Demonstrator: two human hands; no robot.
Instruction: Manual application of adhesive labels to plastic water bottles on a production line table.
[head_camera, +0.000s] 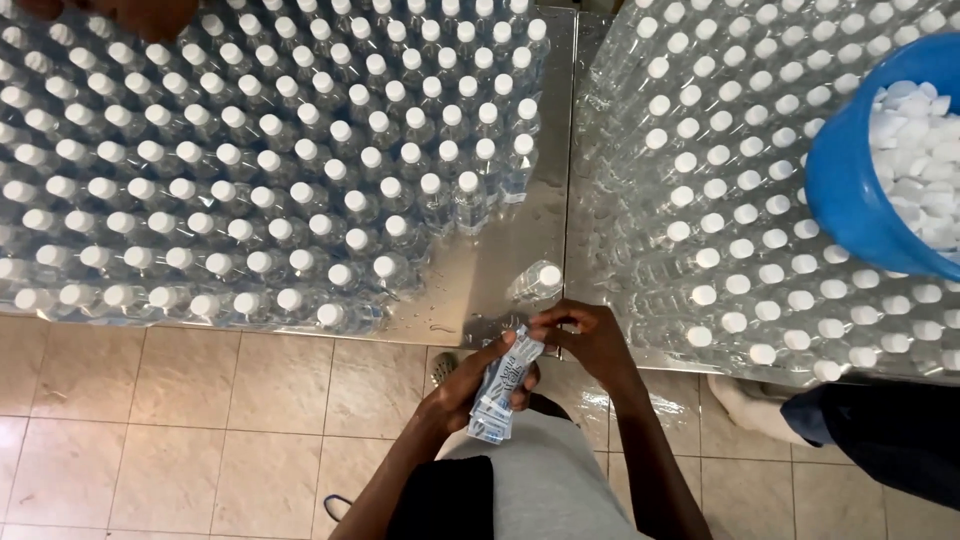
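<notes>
Closest to the camera, above a tiled floor (200, 430), a person's two bare hands meet over a stack of bottle labels (503, 388), narrow printed strips in white and blue. Left hand (478, 385) wraps the lower part of the stack, fingers curled and pressed around it, so the strips rise at a tilt out of the fist. Right hand (590, 340) is at the stack's top end, thumb and fingertips pinched on the uppermost label. Just beyond the hands lies the wet steel table (480, 290), where one capped water bottle (540, 281) stands alone, apart from the rest. Further left, a dense block of white-capped bottles (260, 160) fills the tabletop; a second block (720, 180) crowds the right. At far right a blue bucket (850, 190) holds loose white caps (920, 150). Another person's dark sleeve (880, 420) shows below it.
</notes>
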